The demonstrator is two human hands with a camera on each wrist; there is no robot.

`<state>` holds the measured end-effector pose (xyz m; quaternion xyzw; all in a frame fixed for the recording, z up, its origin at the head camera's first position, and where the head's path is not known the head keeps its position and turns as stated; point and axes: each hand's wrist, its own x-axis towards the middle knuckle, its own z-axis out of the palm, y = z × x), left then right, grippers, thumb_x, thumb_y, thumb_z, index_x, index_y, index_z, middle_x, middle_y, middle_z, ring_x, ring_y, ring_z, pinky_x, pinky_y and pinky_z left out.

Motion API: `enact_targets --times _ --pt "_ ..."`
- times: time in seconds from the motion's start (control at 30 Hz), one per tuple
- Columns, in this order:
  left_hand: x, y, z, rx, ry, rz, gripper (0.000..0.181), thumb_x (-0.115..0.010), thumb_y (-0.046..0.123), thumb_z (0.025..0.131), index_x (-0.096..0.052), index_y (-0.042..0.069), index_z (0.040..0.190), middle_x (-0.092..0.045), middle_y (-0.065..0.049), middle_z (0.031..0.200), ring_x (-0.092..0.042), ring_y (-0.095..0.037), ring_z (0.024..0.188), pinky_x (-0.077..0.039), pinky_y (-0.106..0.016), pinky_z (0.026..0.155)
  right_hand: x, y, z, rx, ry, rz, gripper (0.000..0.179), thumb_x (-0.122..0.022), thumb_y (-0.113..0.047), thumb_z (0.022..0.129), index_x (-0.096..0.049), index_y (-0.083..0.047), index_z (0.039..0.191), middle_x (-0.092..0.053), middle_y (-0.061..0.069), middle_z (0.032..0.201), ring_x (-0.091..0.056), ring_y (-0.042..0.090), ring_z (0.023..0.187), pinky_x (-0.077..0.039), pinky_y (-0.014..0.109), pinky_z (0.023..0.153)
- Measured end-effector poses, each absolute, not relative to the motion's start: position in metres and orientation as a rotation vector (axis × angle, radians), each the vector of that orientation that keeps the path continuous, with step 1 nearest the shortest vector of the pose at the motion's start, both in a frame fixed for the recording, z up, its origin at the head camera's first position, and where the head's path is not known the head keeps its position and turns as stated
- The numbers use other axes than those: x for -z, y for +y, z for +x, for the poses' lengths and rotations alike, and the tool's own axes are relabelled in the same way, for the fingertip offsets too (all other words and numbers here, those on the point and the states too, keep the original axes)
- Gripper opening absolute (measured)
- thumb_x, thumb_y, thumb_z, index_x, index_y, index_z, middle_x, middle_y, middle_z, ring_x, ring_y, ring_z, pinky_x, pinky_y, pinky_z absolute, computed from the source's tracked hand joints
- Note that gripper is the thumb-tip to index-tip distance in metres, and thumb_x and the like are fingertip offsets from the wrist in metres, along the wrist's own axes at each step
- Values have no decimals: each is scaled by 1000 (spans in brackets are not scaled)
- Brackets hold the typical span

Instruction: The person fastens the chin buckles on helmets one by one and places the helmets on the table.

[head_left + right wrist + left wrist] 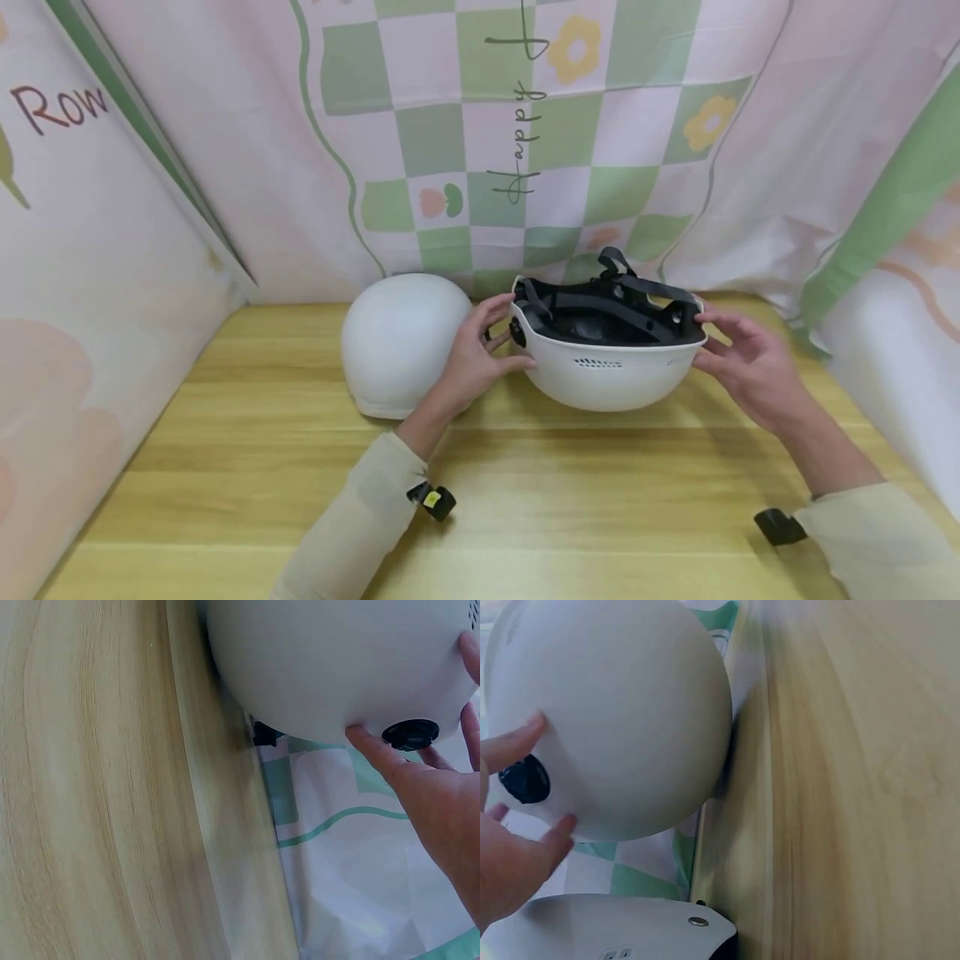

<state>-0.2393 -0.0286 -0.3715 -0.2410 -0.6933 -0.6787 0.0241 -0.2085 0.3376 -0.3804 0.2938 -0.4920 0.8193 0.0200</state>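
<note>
A white helmet (607,379) is upside down between my two hands, its black lining and dark chin straps (660,287) facing up. My left hand (480,346) holds its left end, thumb and fingers around a black round knob (526,780). At the opposite end my right hand (750,362) grips the rim, thumb below and fingers above. In the right wrist view the right thumb presses the shell (330,667) beside another black round piece (411,734). Whether the shell touches the table is unclear.
A second white helmet (405,342), dome up, stands on the wooden table (525,517) just left of my left hand, partly behind it. A patterned curtain (502,142) hangs along the table's back edge, with more cloth at both sides.
</note>
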Motion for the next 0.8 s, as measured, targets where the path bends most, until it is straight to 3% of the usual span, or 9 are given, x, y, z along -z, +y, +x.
enact_targets --times 0.13,0.23,0.37,0.47,0.63,0.8 --pt "371 -29 -237 2132 -2192 -694 89 -85 -20 71 -46 -3 149 -48 -22 150 -51 -39 137 -49 -51 108 381 339 -211 -2568 -1463 961 49 -35 29 95 -50 11 138 -48 17 152 -65 27 120 -59 36 91" --pt "371 -30 -235 2203 -2215 -681 90 -83 -22 71 -47 0 151 -43 -18 156 -49 -39 140 -53 -54 101 376 337 -211 -2532 -1552 820 46 -34 18 102 -50 1 143 -55 13 141 -65 20 111 -60 33 82" --pt "372 -31 -233 2292 -2230 -693 91 -80 -25 73 -46 3 152 -36 -16 161 -47 -38 142 -58 -48 94 366 331 -208 -2324 -1900 423 41 -53 7 104 -62 -17 135 -56 -1 126 -66 5 94 -54 18 68" --pt "372 -33 -232 2295 -2237 -741 91 -79 -25 74 -44 2 153 -38 -19 159 -47 -38 142 -59 -45 93 358 326 -206 -2204 -2077 255 36 -65 4 99 -70 -22 124 -63 -11 118 -67 -1 87 -53 14 64" --pt "374 -36 -231 2265 -2236 -803 92 -79 -25 74 -41 0 154 -40 -22 157 -44 -37 144 -58 -43 96 355 322 -203 -2193 -2081 301 31 -66 9 97 -76 -16 113 -72 -11 109 -71 0 93 -58 17 70" --pt "376 -37 -232 2236 -2245 -814 93 -80 -24 74 -42 2 154 -42 -20 157 -45 -36 144 -57 -42 97 359 324 -201 -2133 -2059 508 33 -58 20 95 -74 -3 113 -66 -5 120 -72 4 99 -58 18 76"
